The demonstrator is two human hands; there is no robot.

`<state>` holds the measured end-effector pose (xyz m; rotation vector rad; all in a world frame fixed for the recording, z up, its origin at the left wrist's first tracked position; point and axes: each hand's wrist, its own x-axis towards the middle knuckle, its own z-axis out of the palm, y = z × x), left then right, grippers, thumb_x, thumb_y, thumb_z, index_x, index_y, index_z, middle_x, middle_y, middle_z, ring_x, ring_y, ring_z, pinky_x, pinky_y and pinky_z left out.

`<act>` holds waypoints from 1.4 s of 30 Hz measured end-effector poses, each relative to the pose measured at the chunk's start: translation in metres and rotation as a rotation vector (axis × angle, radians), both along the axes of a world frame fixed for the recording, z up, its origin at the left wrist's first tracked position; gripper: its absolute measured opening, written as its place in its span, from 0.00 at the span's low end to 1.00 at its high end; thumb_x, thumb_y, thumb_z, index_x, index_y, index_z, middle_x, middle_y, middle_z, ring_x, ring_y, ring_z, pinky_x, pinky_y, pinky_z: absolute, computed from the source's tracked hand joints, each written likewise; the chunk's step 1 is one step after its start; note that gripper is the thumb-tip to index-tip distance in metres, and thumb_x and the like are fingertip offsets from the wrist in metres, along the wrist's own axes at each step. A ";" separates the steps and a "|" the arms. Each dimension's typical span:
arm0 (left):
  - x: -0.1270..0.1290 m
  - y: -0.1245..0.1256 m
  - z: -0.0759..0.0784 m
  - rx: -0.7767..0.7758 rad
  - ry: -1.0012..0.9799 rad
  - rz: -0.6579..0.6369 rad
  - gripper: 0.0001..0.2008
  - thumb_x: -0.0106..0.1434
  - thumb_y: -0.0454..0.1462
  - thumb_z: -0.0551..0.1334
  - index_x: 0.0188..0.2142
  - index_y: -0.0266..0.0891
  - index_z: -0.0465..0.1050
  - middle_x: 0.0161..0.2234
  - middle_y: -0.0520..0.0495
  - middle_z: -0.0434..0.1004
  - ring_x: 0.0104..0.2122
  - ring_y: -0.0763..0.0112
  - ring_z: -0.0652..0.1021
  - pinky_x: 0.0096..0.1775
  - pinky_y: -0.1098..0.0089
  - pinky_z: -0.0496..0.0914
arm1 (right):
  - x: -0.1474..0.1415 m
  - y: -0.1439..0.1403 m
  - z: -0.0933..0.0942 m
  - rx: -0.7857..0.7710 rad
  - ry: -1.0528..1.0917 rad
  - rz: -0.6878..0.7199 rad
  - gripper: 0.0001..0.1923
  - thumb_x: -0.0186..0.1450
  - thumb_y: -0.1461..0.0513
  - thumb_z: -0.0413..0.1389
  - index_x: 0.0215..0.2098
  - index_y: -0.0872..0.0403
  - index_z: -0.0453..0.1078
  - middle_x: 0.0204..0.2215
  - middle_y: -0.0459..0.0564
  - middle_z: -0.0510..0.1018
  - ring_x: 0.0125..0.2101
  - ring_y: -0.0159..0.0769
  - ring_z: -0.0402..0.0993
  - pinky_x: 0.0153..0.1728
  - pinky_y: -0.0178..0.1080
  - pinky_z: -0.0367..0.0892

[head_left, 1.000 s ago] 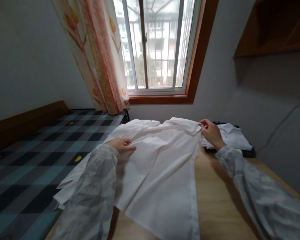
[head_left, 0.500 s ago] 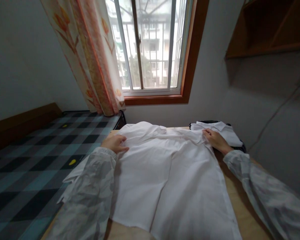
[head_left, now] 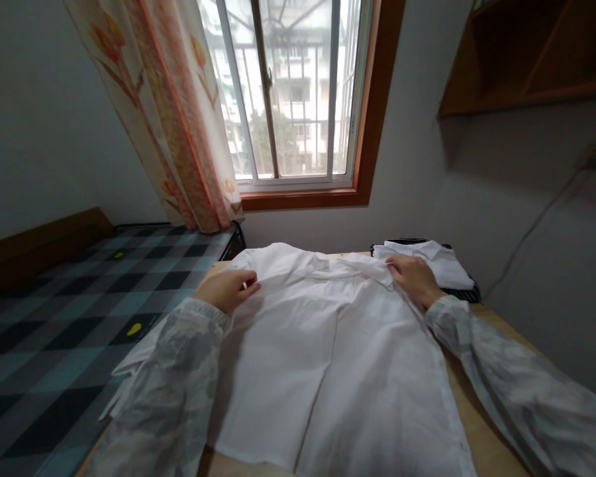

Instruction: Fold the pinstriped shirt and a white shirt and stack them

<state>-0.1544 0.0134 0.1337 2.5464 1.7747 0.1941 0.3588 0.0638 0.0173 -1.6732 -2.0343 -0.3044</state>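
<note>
Shirt: your white shirt (head_left: 338,358) lies spread on the bench (head_left: 481,437).
Left hand (head_left: 226,289): yours, loosely open, resting on it.
Right hand (head_left: 413,277): fingers pinching its collar.

My left hand (head_left: 227,289) rests flat on the left shoulder of the white shirt (head_left: 338,358), which lies spread over the wooden table (head_left: 481,440). My right hand (head_left: 414,278) presses on the shirt's right shoulder by the collar. Just beyond that hand sits a folded white garment (head_left: 440,262); the checked bed (head_left: 64,318) lies to my left.
</note>
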 end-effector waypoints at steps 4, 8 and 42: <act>0.035 -0.015 0.005 0.007 -0.078 -0.124 0.20 0.75 0.52 0.56 0.34 0.44 0.75 0.32 0.49 0.81 0.33 0.63 0.78 0.38 0.66 0.65 | 0.008 0.010 0.020 0.174 0.200 -0.042 0.16 0.77 0.58 0.51 0.51 0.52 0.79 0.49 0.58 0.87 0.46 0.51 0.82 0.48 0.46 0.70; 0.079 -0.026 -0.020 -0.192 -0.067 -0.200 0.16 0.75 0.47 0.59 0.32 0.43 0.73 0.29 0.50 0.80 0.29 0.66 0.76 0.34 0.67 0.63 | 0.022 0.023 0.043 0.281 0.283 -0.058 0.16 0.77 0.56 0.50 0.52 0.53 0.78 0.49 0.59 0.85 0.48 0.51 0.81 0.49 0.45 0.70; 0.163 0.048 -0.020 0.006 0.268 0.071 0.28 0.65 0.58 0.71 0.49 0.36 0.83 0.51 0.29 0.85 0.52 0.43 0.84 0.53 0.55 0.75 | -0.060 -0.002 0.019 -0.403 -0.083 0.128 0.27 0.73 0.47 0.62 0.64 0.51 0.76 0.48 0.61 0.88 0.47 0.54 0.86 0.44 0.43 0.70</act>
